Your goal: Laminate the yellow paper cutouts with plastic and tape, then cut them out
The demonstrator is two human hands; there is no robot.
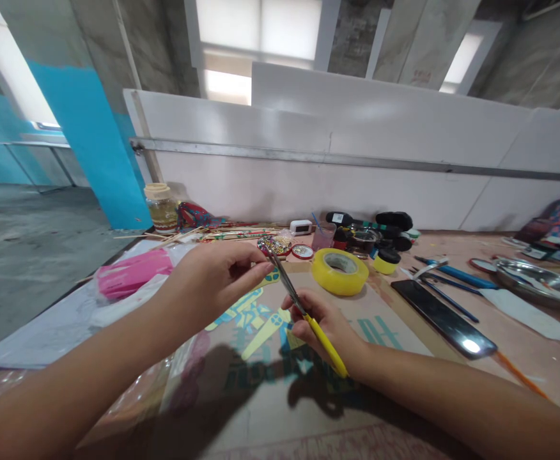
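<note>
Scissors with yellow handles [326, 346] are gripped in my right hand [340, 329], their metal blades slanting up and to the left. Beside the blade tips, my left hand [217, 271] is closed in a pinch, thumb against the fingers. Whatever lies between those fingertips is too small to make out. Below both hands, yellow and teal cut-out pieces [263, 335] lie on a brown board [270, 421] printed with teal characters. A roll of yellow tape [340, 271] sits just beyond my right hand.
A black phone [443, 316] lies to the right, near a white cloth strip [529, 313] and a metal bowl [543, 281]. Pink packets [133, 271] are on the left. At the back stand a jar [160, 211], a dish of beads [274, 245] and a yellow pot [386, 260].
</note>
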